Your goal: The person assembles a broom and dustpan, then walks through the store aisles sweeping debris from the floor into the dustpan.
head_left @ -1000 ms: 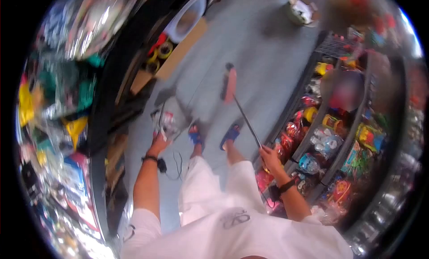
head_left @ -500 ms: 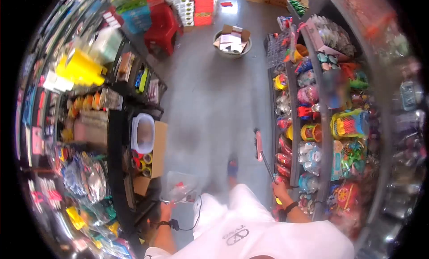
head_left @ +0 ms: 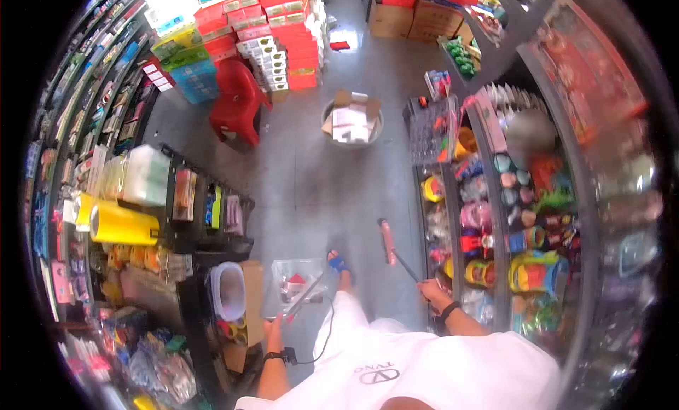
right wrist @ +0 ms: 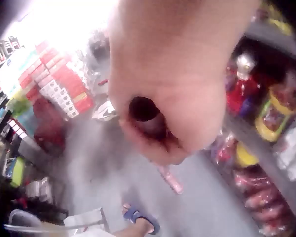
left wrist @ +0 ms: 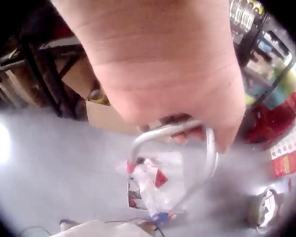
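Note:
In the head view my left hand (head_left: pixel 274 332) grips the bent metal handle (left wrist: pixel 167 131) of a dustpan. The dustpan (head_left: pixel 281 267) is pale and see-through, and its tray is low over the floor. Red scraps and crumpled clear plastic (left wrist: pixel 150 185) lie in it. My right hand (head_left: pixel 433 293) is wrapped round the dark stick of a broom (head_left: pixel 407 267), whose round end (right wrist: pixel 142 108) shows at my palm. The pink broom head (head_left: pixel 387 241) is down at the grey floor, ahead and to the right. A blue sandal (head_left: pixel 337 261) shows on a foot between both tools.
Shelves of packed toys (head_left: pixel 470 215) run along the right. At left stand dark shelves and an open carton (head_left: pixel 252 293) with a clear tub (head_left: pixel 228 291). Farther ahead are a basin (head_left: pixel 378 133) holding cardboard, a red chair (head_left: pixel 237 102) and stacked boxes (head_left: pixel 297 45).
The head view has tilted up, showing more of the aisle ahead. The broom head has swung left, away from the right shelves. Both hands keep their grips.

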